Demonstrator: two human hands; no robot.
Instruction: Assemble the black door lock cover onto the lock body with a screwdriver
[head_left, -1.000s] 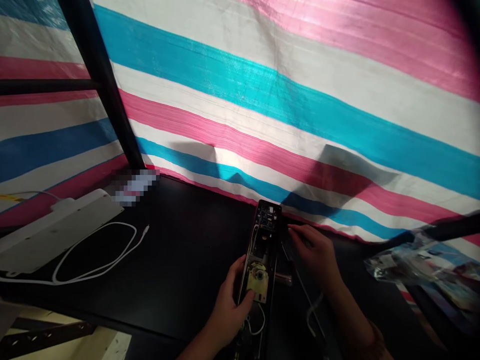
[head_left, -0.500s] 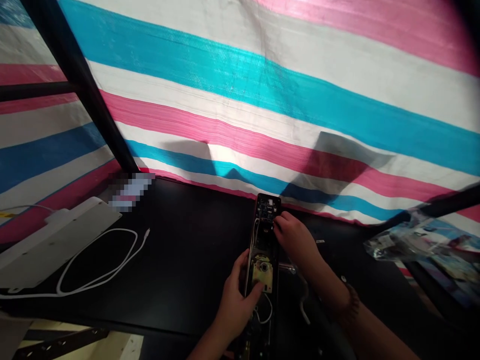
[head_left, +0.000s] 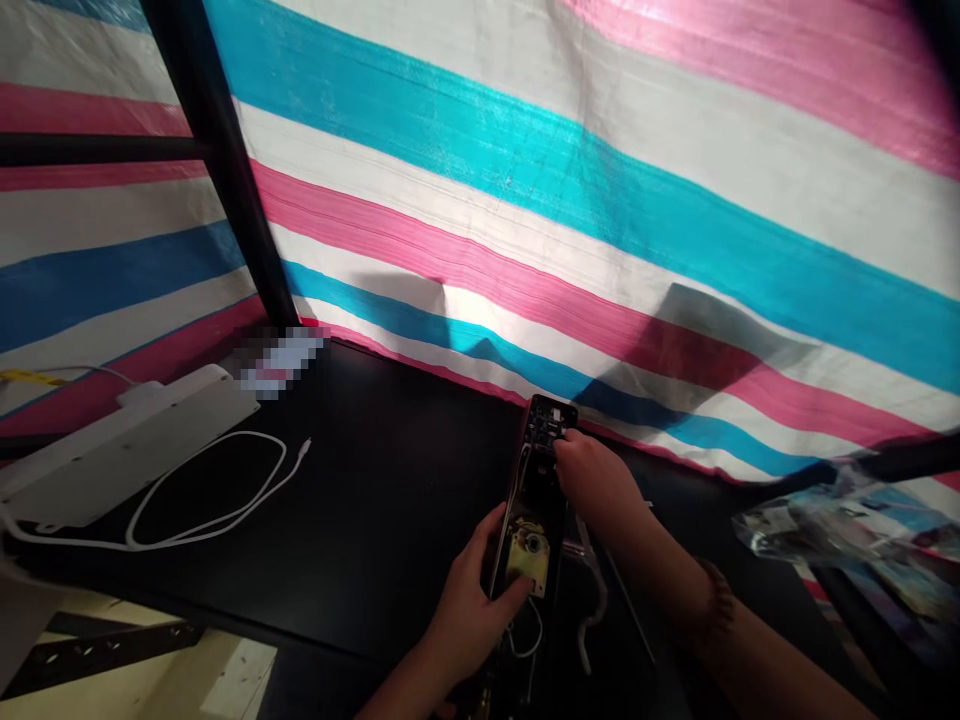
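A long, narrow black door lock housing [head_left: 516,490] lies with its inner side up, pointing away from me. Its far end carries a circuit board [head_left: 545,428], and a brass-coloured metal plate [head_left: 528,560] sits at its middle. White wires run along the left side and loop below the plate. My left hand [head_left: 480,600] is closed around the housing's left edge, thumb on the plate's lower part. My right hand [head_left: 596,475] has its fingers pinched together at the right edge by the circuit board; whatever is between the fingertips is hidden.
On the black table [head_left: 360,560], a white power strip [head_left: 142,440] and a white cable [head_left: 281,490] lie at left. Clear plastic bags [head_left: 832,510] are at right. A pale tube [head_left: 596,600] lies beside the housing. Striped sheeting [head_left: 480,230] hangs behind the table.
The view has shifted, so most things on the table sit further right. My right fingers have moved up along the housing towards the circuit board; my left hand keeps its hold.
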